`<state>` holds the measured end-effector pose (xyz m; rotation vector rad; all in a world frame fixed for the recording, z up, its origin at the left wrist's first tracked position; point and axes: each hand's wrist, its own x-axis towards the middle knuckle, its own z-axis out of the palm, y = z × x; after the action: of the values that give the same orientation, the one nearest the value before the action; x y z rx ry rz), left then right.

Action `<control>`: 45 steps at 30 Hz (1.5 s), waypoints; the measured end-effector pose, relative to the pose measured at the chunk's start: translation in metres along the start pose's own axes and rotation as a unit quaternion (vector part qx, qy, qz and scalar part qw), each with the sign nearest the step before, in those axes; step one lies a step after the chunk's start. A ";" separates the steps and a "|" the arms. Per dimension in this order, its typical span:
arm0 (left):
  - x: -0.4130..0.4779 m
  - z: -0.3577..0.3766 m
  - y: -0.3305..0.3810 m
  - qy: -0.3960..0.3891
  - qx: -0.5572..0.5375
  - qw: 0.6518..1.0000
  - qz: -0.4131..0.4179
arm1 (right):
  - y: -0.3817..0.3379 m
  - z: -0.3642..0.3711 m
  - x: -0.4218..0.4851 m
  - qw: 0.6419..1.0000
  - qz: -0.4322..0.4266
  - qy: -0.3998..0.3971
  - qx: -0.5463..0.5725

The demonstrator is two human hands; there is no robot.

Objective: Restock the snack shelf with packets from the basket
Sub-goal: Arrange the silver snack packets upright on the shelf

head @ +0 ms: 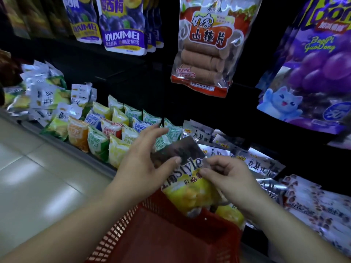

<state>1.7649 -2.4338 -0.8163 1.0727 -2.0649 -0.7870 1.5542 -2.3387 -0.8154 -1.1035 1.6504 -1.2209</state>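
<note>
**Inspector A:** The packet (190, 168) is at lower centre of the frame, tilted, just above the far rim of the red basket (117, 230). Your left grip (140, 160) pinches its upper left, thumb on the face and fingers behind. Your right grip (229, 173) pinches the right edge with curled fingers.

**Inspector B:** Noted. Our judgement is that placement is still to do. Hold the packet by its seams, not by the filled belly. The silver packets (262, 162) lie just behind it and the coloured sachets (114, 133) are left of centre. We cannot tell which row on the shelf (76, 149) matches, so check the print first.

**Inspector A:** Set it face out and let go only once it is supported. A second yellow packet (229, 215) waits in the basket.
</note>
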 end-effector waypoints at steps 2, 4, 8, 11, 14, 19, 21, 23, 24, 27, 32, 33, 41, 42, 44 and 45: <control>0.002 0.001 0.006 -0.040 -0.046 0.998 -0.009 | 0.001 0.000 0.001 0.999 -0.006 -0.035 -0.013; 0.003 0.005 0.008 -0.033 -0.094 0.994 -0.046 | 0.004 0.001 0.002 0.999 -0.012 -0.035 -0.015; 0.006 0.004 0.011 -0.043 -0.179 0.971 -0.151 | 0.006 0.001 0.003 1.000 -0.013 -0.024 -0.006; 0.006 0.002 0.012 -0.050 -0.215 0.957 -0.189 | 0.006 0.000 0.003 0.999 -0.017 -0.037 0.004; 0.007 0.002 0.010 -0.072 -0.188 0.967 -0.154 | 0.009 0.001 0.005 0.999 0.002 -0.039 0.012; -0.005 0.005 -0.012 -0.272 -0.049 0.958 -0.078 | 0.028 0.007 0.008 0.981 0.104 -0.114 -0.121; -0.016 0.019 -0.026 -0.341 -0.002 0.937 -0.083 | 0.036 0.008 0.008 0.964 0.115 -0.141 -0.191; -0.026 0.037 -0.039 -0.379 0.037 0.921 -0.081 | 0.044 0.012 0.009 0.956 0.120 -0.150 -0.220; -0.029 0.044 -0.045 -0.388 0.047 0.916 -0.089 | 0.047 0.015 0.009 0.955 0.123 -0.149 -0.227; -0.025 0.052 -0.051 -0.405 0.052 0.904 -0.125 | 0.057 0.022 0.014 0.957 0.152 -0.130 -0.212; -0.016 0.046 -0.062 -0.397 0.171 0.895 -0.109 | 0.063 0.032 0.034 0.942 0.188 -0.156 -0.231; -0.013 0.043 -0.062 -0.363 0.188 0.907 -0.100 | 0.063 0.036 0.039 0.941 0.177 -0.160 -0.241; 0.007 0.044 -0.066 -0.260 0.062 0.958 -0.106 | 0.062 0.049 0.085 0.952 0.130 -0.137 -0.240; 0.018 0.044 -0.067 -0.246 0.044 0.962 -0.110 | 0.062 0.045 0.096 0.956 0.119 -0.120 -0.240; 0.045 0.047 -0.072 -0.219 0.031 0.968 -0.119 | 0.064 0.035 0.118 0.962 0.100 -0.080 -0.240; 0.059 0.050 -0.075 -0.212 0.037 0.969 -0.124 | 0.066 0.031 0.128 0.965 0.090 -0.060 -0.238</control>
<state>1.7339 -2.5100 -0.8864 1.3111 -2.3534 -1.1556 1.5307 -2.4580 -0.8988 -1.2474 1.9548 -0.6397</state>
